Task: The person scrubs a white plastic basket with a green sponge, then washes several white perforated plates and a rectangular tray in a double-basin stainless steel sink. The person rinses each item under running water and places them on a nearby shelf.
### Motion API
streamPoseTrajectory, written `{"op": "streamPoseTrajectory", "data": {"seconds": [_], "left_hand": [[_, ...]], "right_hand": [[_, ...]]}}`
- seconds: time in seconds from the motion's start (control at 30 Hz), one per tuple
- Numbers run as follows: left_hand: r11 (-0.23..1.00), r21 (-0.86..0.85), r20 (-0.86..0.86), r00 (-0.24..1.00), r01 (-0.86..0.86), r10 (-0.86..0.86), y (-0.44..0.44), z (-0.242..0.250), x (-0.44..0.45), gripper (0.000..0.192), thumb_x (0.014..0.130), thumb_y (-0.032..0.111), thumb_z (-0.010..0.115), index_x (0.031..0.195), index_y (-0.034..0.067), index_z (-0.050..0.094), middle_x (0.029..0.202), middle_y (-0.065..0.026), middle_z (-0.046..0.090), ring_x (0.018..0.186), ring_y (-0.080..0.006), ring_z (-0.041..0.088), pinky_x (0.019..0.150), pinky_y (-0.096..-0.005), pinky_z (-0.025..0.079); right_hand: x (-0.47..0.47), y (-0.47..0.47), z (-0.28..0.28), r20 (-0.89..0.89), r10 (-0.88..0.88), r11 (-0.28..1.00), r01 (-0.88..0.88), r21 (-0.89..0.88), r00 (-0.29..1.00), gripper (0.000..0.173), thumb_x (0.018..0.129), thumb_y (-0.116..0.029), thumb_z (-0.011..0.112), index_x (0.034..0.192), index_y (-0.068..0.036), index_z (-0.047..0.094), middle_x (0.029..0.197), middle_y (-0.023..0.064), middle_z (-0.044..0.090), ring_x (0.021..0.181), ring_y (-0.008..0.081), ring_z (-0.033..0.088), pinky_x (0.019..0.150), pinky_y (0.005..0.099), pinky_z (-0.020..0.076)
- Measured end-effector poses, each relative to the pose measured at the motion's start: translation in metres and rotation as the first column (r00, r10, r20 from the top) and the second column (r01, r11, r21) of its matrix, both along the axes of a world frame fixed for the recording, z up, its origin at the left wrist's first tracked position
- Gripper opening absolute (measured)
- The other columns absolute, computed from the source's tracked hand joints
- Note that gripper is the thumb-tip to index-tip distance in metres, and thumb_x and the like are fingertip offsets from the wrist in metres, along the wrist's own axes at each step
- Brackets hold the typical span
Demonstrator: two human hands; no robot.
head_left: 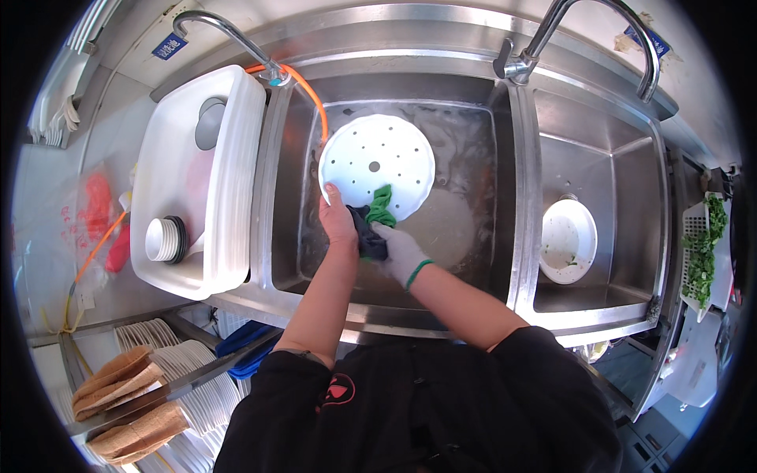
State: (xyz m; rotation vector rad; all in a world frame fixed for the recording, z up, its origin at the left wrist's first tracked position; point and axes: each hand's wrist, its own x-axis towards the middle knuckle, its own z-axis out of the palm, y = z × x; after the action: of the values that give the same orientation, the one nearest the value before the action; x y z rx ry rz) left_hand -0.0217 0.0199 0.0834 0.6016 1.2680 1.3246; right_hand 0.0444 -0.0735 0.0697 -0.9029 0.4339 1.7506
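A round white plate pierced with small holes (375,151) is held over the middle basin of a stainless steel sink (502,254). My bare left hand (337,219) grips its lower left edge, thumb on top. In my right hand (402,248), which wears a pale glove with a green cuff, is a bunched green and dark cloth (381,207). The cloth's green end touches the plate's face near the lower rim. Cloudy water (455,224) covers the basin floor, and a pale round shape shows beneath it.
At left stands a stack of white plastic tubs (236,236) holding small white bowls (159,239). An orange hose (310,91) runs into the middle basin. A white bowl (568,224) lies in the right basin. Two faucets (230,32) rise behind. Stacked plates (207,390) fill the lower-left rack.
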Motion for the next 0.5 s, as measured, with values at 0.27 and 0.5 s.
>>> {"op": "streamPoseTrajectory", "data": {"seconds": [0.27,0.5], "left_hand": [[0.984,-0.178,0.06,0.998,0.007,0.004,-0.001,-0.054,-0.023,0.046,0.103,0.022,0.057,0.143,0.005,0.042,0.136,-0.0135,0.055,0.12,-0.0258,0.058,0.102,-0.0405,0.048],[0.936,-0.017,-0.894,0.414,0.353,-0.172,-0.026,-0.09,-0.043,0.093,0.083,0.028,0.079,0.155,0.009,0.024,0.152,-0.0223,0.036,0.139,-0.0419,0.038,0.113,-0.0536,0.034]], "right_hand": [[0.123,-0.036,0.004,0.875,0.447,0.809,-0.332,-0.485,-0.186,0.04,0.081,-0.029,0.065,0.113,-0.006,0.065,0.107,0.022,0.07,0.106,0.0373,0.066,0.094,0.0461,0.0504],[0.149,-0.032,-0.011,0.689,0.605,0.659,-0.234,-0.714,-0.4,0.081,0.082,-0.031,0.069,0.152,-0.015,0.031,0.159,0.0159,0.026,0.137,0.0435,0.042,0.106,0.0469,0.0445]]}}
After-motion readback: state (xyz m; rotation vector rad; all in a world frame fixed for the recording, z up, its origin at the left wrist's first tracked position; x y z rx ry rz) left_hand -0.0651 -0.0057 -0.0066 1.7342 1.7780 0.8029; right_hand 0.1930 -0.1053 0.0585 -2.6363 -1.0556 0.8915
